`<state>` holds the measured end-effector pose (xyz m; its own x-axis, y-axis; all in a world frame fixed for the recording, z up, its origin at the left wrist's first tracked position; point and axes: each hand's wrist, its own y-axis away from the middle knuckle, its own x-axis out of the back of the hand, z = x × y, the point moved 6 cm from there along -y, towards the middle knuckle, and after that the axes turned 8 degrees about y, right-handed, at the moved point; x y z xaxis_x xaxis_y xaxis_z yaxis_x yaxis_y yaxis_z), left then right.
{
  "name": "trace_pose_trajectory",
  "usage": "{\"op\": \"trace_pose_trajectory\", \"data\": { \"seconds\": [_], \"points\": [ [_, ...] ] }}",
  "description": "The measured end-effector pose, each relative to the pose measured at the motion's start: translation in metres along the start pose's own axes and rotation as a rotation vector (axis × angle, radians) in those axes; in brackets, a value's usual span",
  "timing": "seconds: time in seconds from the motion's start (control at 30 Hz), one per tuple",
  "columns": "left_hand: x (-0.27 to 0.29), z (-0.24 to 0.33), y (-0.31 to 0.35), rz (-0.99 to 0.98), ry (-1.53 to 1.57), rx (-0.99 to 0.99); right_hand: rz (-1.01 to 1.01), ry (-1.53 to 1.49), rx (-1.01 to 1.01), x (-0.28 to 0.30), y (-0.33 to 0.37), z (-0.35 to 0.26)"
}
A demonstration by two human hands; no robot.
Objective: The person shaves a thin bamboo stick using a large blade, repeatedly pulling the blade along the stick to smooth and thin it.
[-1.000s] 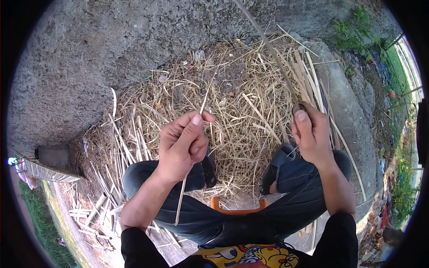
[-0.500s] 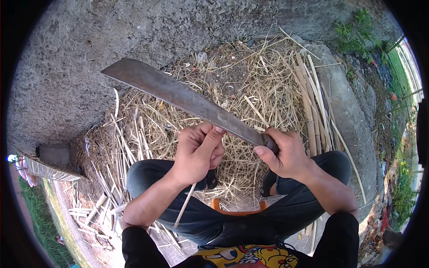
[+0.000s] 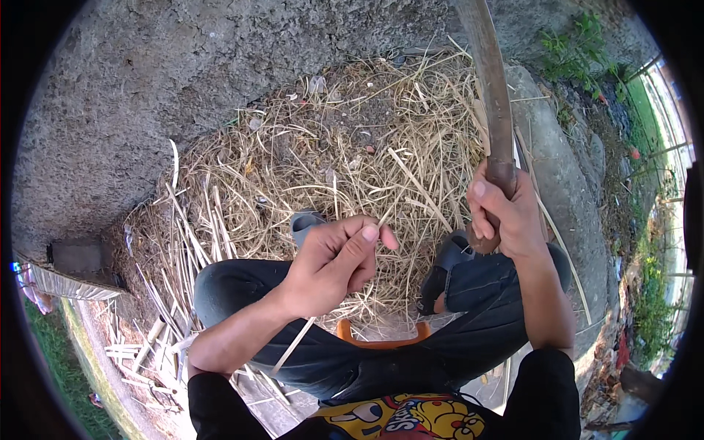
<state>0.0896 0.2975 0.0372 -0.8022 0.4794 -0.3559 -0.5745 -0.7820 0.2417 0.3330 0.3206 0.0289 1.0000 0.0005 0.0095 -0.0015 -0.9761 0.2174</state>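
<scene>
Upright in my right hand [image 3: 519, 220] is a machete [image 3: 494, 88], its handle gripped in my fist above my right knee. The dark blade reaches away toward the wall and runs out of view at the top. My left hand [image 3: 323, 268] is pinched round a thin bamboo strip [image 3: 295, 346]. One end of the strip slants down over my left thigh, and a short tip shows past my thumb. The blade and the strip are well apart.
Bamboo shavings [image 3: 293, 165] cover the ground between my feet and the rough grey wall [image 3: 183, 66]. Split bamboo strips [image 3: 194, 235] lie by my left knee. A stone slab [image 3: 565, 169] borders the right side. Under me is an orange stool [image 3: 383, 344].
The machete has swung from lying across above my left hand to standing upright at the right. My right hand moved right with it. The left hand keeps its hold on the strip.
</scene>
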Motion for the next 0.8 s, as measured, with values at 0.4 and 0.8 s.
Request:
{"op": "trace_pose_trajectory", "data": {
  "seconds": [0.4,0.8],
  "points": [
    [-0.032,-0.028,-0.01,-0.13,0.045,0.071,-0.159,-0.177,0.035,-0.02,0.005,-0.004],
    [-0.029,-0.032,-0.015,-0.106,-0.125,0.102,-0.065,0.011,0.05,-0.014,0.002,0.014]
  ]
}}
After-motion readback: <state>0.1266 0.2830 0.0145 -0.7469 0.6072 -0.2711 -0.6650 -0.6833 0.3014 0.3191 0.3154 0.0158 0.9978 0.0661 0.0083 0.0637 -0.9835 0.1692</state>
